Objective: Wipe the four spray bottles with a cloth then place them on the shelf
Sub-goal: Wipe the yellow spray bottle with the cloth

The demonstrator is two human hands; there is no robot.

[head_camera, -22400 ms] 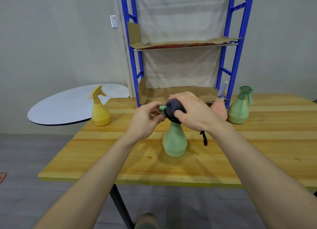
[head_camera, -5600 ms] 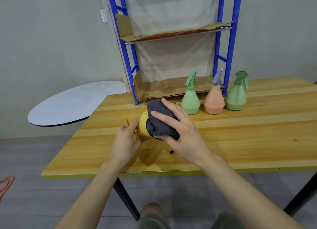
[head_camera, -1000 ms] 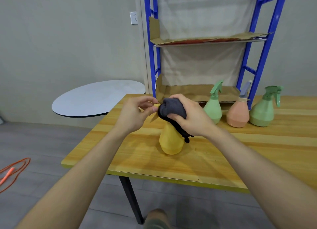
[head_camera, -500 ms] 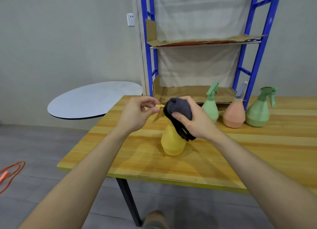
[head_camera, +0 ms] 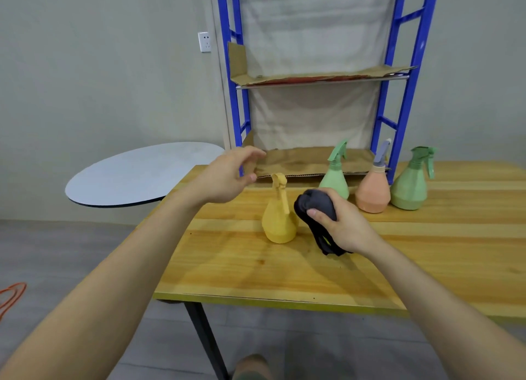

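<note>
Indoors, wooden table (head_camera: 427,251), blue shelf (head_camera: 410,75), grey wall (head_camera: 99,66)

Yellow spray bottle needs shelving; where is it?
Head view, centre: yellow spray bottle upright on the wooden table, left of the cloth in the right hand.

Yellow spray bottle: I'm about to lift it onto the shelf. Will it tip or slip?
The yellow spray bottle probably resists tipping: wide base, narrow neck, standing upright on the table. Its matte-looking surface seems unlikely to slip. Weight is unclear; the body is opaque.
</note>
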